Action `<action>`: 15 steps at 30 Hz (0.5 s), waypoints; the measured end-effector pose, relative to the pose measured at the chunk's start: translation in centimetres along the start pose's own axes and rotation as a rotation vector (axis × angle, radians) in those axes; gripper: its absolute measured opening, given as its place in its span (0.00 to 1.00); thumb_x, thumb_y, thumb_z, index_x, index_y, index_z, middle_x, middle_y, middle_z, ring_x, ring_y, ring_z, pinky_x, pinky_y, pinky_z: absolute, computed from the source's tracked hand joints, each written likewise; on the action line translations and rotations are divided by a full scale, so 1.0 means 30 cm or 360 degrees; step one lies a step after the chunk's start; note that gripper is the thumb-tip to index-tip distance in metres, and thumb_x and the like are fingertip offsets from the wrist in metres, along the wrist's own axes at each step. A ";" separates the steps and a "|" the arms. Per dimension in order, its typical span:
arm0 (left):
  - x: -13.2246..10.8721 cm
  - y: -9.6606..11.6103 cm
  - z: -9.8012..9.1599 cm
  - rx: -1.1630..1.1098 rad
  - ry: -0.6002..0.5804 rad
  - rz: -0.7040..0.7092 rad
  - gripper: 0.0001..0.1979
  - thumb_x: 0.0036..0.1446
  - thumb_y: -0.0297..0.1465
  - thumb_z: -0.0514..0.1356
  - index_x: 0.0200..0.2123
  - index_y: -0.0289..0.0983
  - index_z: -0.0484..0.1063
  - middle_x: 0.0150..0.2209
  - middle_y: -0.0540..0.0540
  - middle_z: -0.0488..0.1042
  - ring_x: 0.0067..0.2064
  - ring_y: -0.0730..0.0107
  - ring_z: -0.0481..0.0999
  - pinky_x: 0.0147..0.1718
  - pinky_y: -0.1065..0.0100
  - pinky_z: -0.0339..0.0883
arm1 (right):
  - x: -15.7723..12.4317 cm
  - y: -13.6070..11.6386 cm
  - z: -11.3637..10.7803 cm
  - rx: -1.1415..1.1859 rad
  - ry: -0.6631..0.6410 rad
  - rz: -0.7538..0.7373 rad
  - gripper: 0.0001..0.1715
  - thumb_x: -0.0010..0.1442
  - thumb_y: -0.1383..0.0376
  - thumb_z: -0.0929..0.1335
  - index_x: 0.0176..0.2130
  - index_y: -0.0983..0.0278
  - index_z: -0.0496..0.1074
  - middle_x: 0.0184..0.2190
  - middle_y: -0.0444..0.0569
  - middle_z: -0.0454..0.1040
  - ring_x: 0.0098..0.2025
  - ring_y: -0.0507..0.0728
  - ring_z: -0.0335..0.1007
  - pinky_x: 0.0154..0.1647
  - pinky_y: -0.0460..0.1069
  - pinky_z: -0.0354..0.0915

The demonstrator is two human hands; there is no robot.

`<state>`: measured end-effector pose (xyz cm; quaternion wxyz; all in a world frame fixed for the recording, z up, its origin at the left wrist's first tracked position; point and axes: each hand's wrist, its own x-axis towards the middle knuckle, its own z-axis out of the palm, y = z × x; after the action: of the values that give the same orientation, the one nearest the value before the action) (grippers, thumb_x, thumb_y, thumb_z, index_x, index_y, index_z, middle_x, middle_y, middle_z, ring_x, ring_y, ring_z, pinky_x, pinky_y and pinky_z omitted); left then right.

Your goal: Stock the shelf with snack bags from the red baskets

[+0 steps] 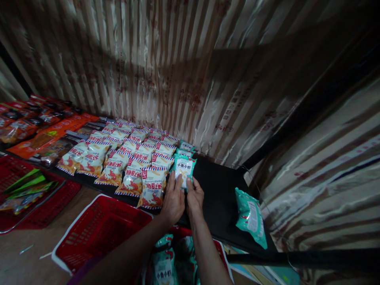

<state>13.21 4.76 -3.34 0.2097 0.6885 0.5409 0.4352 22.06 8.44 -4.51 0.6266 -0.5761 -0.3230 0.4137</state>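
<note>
Landmark: the held packet [184, 164], green and white. Both hands on it. Left hand [173, 200] lays its fingers over the lower left front; right hand [195, 196] takes the lower right edge. Grip: narrow, both hands closed in on the packet.

It's at the front of a short column on the black shelf [216, 200], with the back green packets [185, 146] directly behind it. Can't tell if shelf or hands carry its weight.

Relative to the held packet:
- left, close: white packets [137, 174] in rows; contact with the nearest unclear
- far left: orange packets [49, 138]
- right, well apart and nearer the person: loose green packet [251, 219], on the same shelf
- below, toward the person: stock basket [224, 257] holding spare green packets [164, 263], part hidden by the forearms
- below and left: second red basket [89, 221]

Step in hand, my read: placing and lining up this packet in the green column. Next move probably calls for squaring it to the one behind, easing the fingers off without dragging the film, then reaching down for another. Risk: it slumps if let go unbraced.
</note>
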 end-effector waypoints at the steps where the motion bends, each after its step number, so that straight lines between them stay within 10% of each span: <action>1: 0.000 0.001 0.000 -0.0005 -0.0005 -0.0011 0.26 0.62 0.29 0.44 0.63 0.30 0.53 0.67 0.35 0.42 0.68 0.56 0.41 0.64 0.53 0.46 | 0.003 0.006 0.000 -0.0062 -0.0009 -0.0023 0.37 0.47 0.49 0.70 0.51 0.68 0.70 0.41 0.54 0.78 0.39 0.59 0.74 0.41 0.51 0.68; 15: -0.002 0.000 0.010 -0.0169 -0.0001 -0.0109 0.27 0.61 0.29 0.46 0.63 0.30 0.52 0.68 0.37 0.41 0.68 0.57 0.41 0.64 0.54 0.45 | 0.024 0.015 -0.014 -0.0753 0.0086 -0.0545 0.33 0.55 0.49 0.63 0.52 0.66 0.70 0.52 0.58 0.71 0.54 0.61 0.65 0.57 0.56 0.57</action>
<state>13.45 4.75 -3.52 0.2610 0.6576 0.5402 0.4557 22.68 8.90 -5.05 0.5439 -0.6540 -0.4864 0.1996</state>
